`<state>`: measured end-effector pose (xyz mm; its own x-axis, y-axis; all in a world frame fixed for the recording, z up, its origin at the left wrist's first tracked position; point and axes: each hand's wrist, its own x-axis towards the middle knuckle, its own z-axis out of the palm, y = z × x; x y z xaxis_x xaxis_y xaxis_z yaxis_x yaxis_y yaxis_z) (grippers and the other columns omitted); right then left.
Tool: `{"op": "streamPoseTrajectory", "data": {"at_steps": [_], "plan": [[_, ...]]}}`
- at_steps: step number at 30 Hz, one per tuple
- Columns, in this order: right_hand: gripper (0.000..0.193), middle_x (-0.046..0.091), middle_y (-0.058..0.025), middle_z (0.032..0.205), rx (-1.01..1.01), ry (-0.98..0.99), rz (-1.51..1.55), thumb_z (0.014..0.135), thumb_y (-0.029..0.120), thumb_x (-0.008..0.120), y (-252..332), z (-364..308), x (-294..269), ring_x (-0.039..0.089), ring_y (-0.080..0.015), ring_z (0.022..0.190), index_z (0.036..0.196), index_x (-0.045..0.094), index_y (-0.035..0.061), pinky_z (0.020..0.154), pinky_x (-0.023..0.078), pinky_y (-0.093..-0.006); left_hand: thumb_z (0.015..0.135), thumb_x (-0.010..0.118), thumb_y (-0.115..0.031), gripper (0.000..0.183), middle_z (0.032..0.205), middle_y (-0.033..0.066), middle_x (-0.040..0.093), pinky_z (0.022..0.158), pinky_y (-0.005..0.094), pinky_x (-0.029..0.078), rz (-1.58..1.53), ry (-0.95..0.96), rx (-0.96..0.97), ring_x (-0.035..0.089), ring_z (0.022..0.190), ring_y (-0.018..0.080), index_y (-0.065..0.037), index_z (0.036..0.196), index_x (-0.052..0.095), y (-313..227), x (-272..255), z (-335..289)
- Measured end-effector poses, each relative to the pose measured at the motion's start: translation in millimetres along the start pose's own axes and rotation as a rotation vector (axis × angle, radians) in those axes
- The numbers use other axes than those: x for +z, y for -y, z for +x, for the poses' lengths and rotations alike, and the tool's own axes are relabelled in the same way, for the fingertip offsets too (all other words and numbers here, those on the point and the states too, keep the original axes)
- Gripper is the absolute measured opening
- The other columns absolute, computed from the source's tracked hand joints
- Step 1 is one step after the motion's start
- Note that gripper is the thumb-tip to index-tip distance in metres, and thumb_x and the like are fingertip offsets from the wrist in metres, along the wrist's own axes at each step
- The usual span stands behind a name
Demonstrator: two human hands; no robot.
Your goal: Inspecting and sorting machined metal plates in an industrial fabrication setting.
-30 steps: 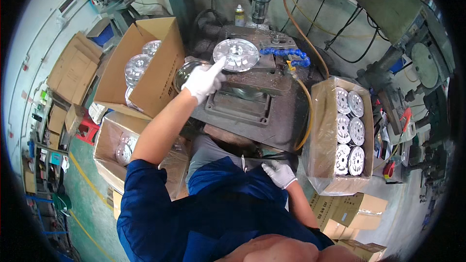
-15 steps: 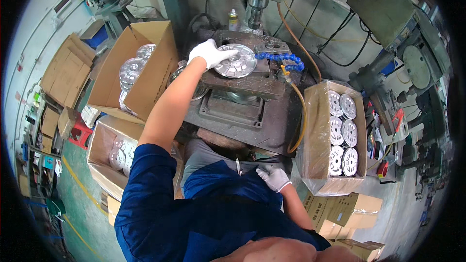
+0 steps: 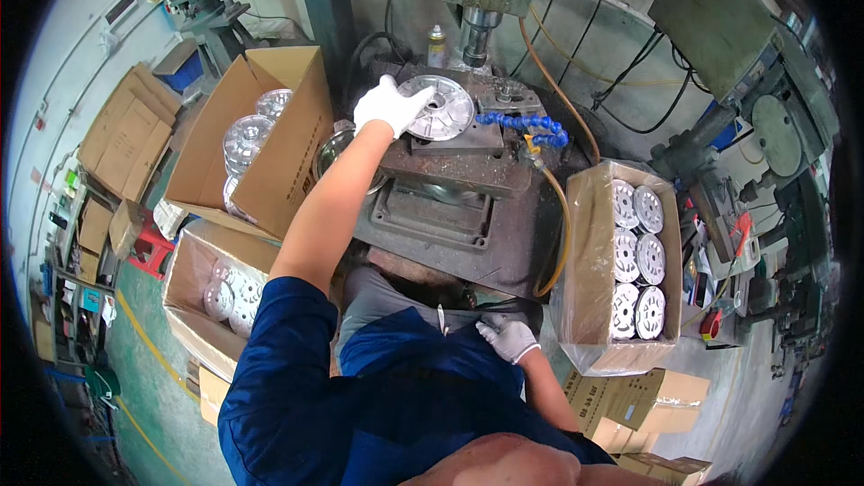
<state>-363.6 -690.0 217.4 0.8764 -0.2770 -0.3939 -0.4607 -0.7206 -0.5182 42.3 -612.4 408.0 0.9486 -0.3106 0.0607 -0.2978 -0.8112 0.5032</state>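
My left hand (image 3: 389, 110), in a white glove, grips a round silver cast-metal disc (image 3: 447, 117) by its left side, with fingers reaching over its face toward the centre hole. The disc lies on the metal block fixture (image 3: 450, 166) of a drill-press table. A blue jointed coolant hose (image 3: 522, 121) points at the disc's right edge. Another round metal part (image 3: 335, 155) sits on the table beside my left forearm, partly covered by it. My right hand (image 3: 509, 339), also gloved, rests on my lap with fingers stretched out, holding nothing.
The machine's spindle (image 3: 480, 36) stands behind the fixture, near a spray can (image 3: 436, 47). At left, an open cardboard box (image 3: 202, 166) and a plastic-lined box (image 3: 193, 261) hold discs. At right, another lined box (image 3: 583, 256) holds stacked discs. A yellow hose (image 3: 565, 234) curves along the table edge.
My left hand has drawn back slightly left off the disc's middle, so the centre hole shows. My right hand stays on my lap. The whole view has shifted slightly.
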Motion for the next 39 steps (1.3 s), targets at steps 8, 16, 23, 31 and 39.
{"op": "streamPoseTrajectory", "data": {"at_steps": [8, 16, 23, 31, 39], "plan": [[0.051, 0.064, -0.0216, 0.101, -0.007, 0.010, 0.002, 0.089, 0.054, 0.049, -8.2, 3.0, 6.2, 0.061, -0.0376, 0.096, 0.114, 0.061, 0.0114, 0.082, 0.049, -0.0414, 0.073, 0.048, -0.074, 0.087, 0.115, 0.0215, 0.060, 0.093, 0.0373, 0.045, 0.127, 0.103, 0.032, 0.059, 0.109, 0.0326, 0.000, 0.119, 0.055, -8.9, -0.6, -3.5], [0.054, 0.063, -0.0218, 0.104, 0.014, 0.065, 0.007, 0.090, 0.053, 0.048, -0.7, 5.5, -0.2, 0.060, -0.0377, 0.100, 0.118, 0.058, 0.0084, 0.086, 0.047, -0.0412, 0.073, 0.052, -0.071, 0.086, 0.119, 0.0233, 0.058, 0.095, 0.0364, 0.043, 0.084, 0.207, 0.078, 0.056, 0.113, 0.0335, 0.003, 0.118, 0.057, -8.7, -9.2, 2.8], [0.055, 0.063, -0.0244, 0.103, 0.042, 0.066, 0.007, 0.089, 0.054, 0.048, 1.4, 3.3, -2.2, 0.059, -0.0393, 0.100, 0.118, 0.058, 0.0080, 0.084, 0.047, -0.0426, 0.071, 0.054, -0.073, 0.093, 0.122, 0.0234, 0.056, 0.097, 0.0353, 0.041, 0.082, 0.274, 0.181, 0.054, 0.116, 0.0328, 0.005, 0.121, 0.055, -2.8, -13.6, 19.3], [0.058, 0.062, -0.0252, 0.103, 0.026, 0.069, -0.005, 0.089, 0.056, 0.043, -4.8, 2.3, -3.3, 0.059, -0.0403, 0.099, 0.119, 0.057, 0.0088, 0.085, 0.047, -0.0452, 0.068, 0.056, -0.075, 0.094, 0.119, 0.0243, 0.058, 0.095, 0.0359, 0.043, 0.140, 0.303, 0.184, 0.056, 0.112, 0.0335, 0.005, 0.117, 0.058, -10.6, -21.1, 18.3], [0.052, 0.064, -0.0231, 0.100, 0.025, 0.036, -0.025, 0.089, 0.051, 0.049, -1.7, 4.4, -5.2, 0.060, -0.0378, 0.098, 0.115, 0.060, 0.0074, 0.083, 0.047, -0.0423, 0.067, 0.054, -0.077, 0.090, 0.113, 0.0220, 0.062, 0.090, 0.0355, 0.047, 0.118, 0.198, 0.094, 0.060, 0.106, 0.0319, 0.002, 0.109, 0.064, -4.5, -9.2, 6.9]]}}
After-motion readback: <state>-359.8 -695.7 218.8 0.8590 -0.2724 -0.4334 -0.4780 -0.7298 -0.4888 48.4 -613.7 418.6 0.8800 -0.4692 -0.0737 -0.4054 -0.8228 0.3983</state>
